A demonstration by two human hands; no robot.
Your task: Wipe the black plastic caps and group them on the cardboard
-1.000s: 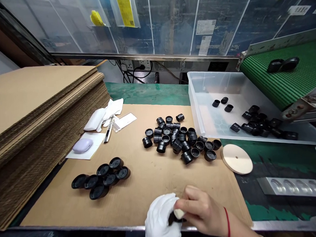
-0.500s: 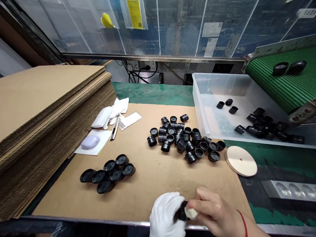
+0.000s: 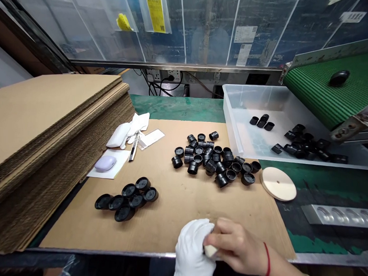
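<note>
Factory bench, transparent acrylic panels [image 3: 197, 27] behind with a yellow notice [image 3: 156, 14] in a sleeve, wall sockets [image 3: 162, 76] and black cables below them. Far left: tall stack of corrugated cardboard sheets [image 3: 49, 131]. Beside it, a lilac earbud case [image 3: 105, 163] sits on a white paper sheet [image 3: 110, 165]. Just above are a pair of white gloves [image 3: 131, 130], a utility knife [image 3: 133, 148] and a small paper slip [image 3: 150, 138]. A flat kraft cardboard sheet [image 3: 163, 220] covers the green bench top. On it, left of centre, 7 black plastic caps [image 3: 128, 200] lie in a tight group. Further right is a larger loose pile of black caps [image 3: 209, 159], some upright, some tipped over.

Bottom centre, the left hand [image 3: 192, 251], in a white cotton glove, is closed around a black cap [image 3: 205, 251], which is nearly all hidden by the fingers. The bare right hand [image 3: 237, 245], red string on the wrist, pinches a pale pad [image 3: 211, 250] against that cap, grip closed. Both hands are at the near edge of the sheet.

Right side: wooden disc [image 3: 278, 184] on the green bench top, transparent plastic bin [image 3: 231, 107] holding more black caps [image 3: 306, 147], metal plate with recesses [image 3: 341, 215] near the front, green conveyor belt [image 3: 322, 83] carrying 1 black item [image 3: 339, 78].
</note>
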